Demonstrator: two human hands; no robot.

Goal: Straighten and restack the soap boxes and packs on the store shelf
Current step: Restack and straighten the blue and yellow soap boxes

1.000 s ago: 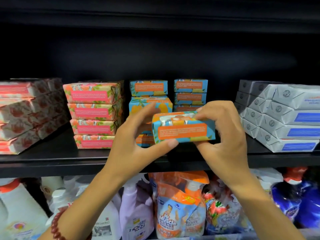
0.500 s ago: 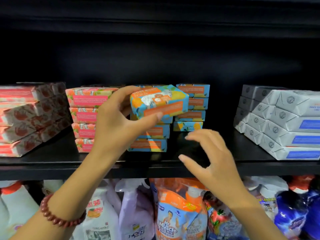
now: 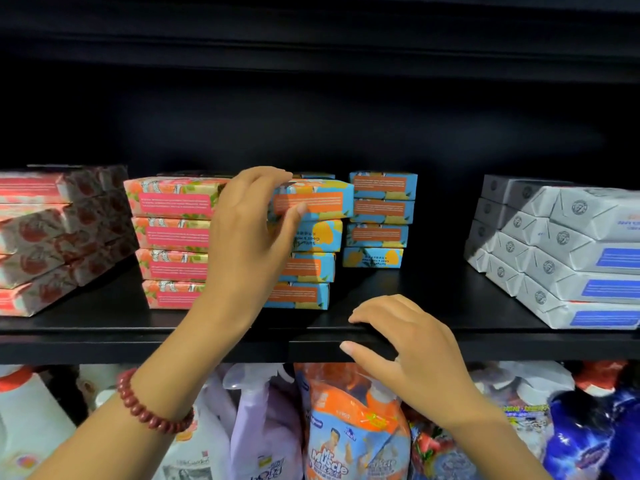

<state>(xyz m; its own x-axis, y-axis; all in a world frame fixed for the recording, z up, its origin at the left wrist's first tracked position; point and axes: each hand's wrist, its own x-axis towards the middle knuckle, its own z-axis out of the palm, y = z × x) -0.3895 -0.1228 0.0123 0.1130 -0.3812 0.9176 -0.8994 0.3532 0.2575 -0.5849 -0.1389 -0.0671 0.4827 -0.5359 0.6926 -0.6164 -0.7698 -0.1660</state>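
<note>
- Gripping the blue-and-orange soap box (image 3: 318, 200), the left hand (image 3: 242, 230) is now seating it atop the centre stack (image 3: 304, 268).
- Right hand (image 3: 408, 344), fingers relaxed, is now resting on the shelf edge (image 3: 104, 329).

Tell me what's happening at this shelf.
A person is restacking soap. Their left grip holds the top blue-and-orange box, thumb on its front, on the front stack of matching boxes; the box overhangs the stack to the right. Their right grip rests open on the front edge of the black shelf, holding nothing. Pink floral boxes stand to the left, grey packs to the right.
</note>
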